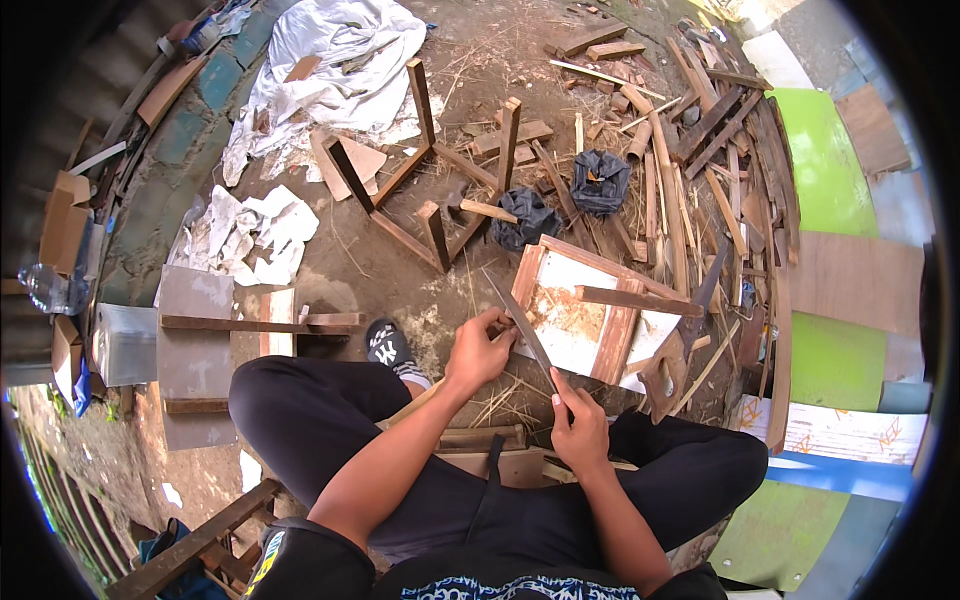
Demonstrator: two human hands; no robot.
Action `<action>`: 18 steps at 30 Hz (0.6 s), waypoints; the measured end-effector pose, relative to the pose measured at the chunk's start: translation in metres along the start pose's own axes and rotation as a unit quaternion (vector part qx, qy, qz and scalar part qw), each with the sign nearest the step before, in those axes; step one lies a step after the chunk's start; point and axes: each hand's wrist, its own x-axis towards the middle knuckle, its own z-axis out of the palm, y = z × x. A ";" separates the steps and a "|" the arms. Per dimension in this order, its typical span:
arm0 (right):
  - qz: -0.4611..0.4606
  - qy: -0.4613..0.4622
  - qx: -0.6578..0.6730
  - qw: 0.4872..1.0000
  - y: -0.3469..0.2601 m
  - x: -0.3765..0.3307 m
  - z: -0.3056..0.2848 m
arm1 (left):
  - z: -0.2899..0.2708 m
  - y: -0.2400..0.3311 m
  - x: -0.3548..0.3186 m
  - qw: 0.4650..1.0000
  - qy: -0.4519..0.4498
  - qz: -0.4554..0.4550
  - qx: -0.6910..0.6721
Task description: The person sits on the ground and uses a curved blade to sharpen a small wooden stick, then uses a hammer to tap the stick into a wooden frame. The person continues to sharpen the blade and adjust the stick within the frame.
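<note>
My right hand (pixel 580 425) is closed around the near end of a long, narrow, knife-like blade (pixel 522 318). The blade slants away to the far left and tapers to a point. My left hand (pixel 480 350) is beside the blade, its fingers pinched together near the left edge of a reddish-brown wooden frame with a white panel (pixel 575 270). Whatever is between those fingertips is too small to make out. On the frame's right side rests a hand saw with a wooden handle (pixel 663 378). A loose wooden bar (pixel 640 300) lies across the frame.
An upturned wooden stool frame (pixel 400 240) stands ahead, with black plastic bags (pixel 600 182) to its right. Scrap wood (pixel 680 190) is heaped at the far right. White cloth (pixel 330 70) covers ground at the far left. Wooden pieces (pixel 260 325) lie by my left knee.
</note>
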 end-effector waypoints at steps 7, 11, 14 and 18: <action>0.002 -0.004 -0.023 1.000 -0.002 0.005 0.005 | -0.002 -0.006 0.000 0.998 -0.001 0.051 -0.044; 0.000 -0.009 -0.041 0.999 -0.005 0.011 0.010 | -0.001 -0.006 -0.002 0.996 -0.010 0.040 -0.074; -0.025 0.014 -0.048 0.998 -0.003 0.017 0.021 | 0.001 -0.010 -0.001 0.996 0.006 0.055 -0.068; -0.061 0.036 -0.120 0.990 -0.005 0.029 0.031 | -0.003 -0.021 0.006 0.995 0.020 0.048 -0.083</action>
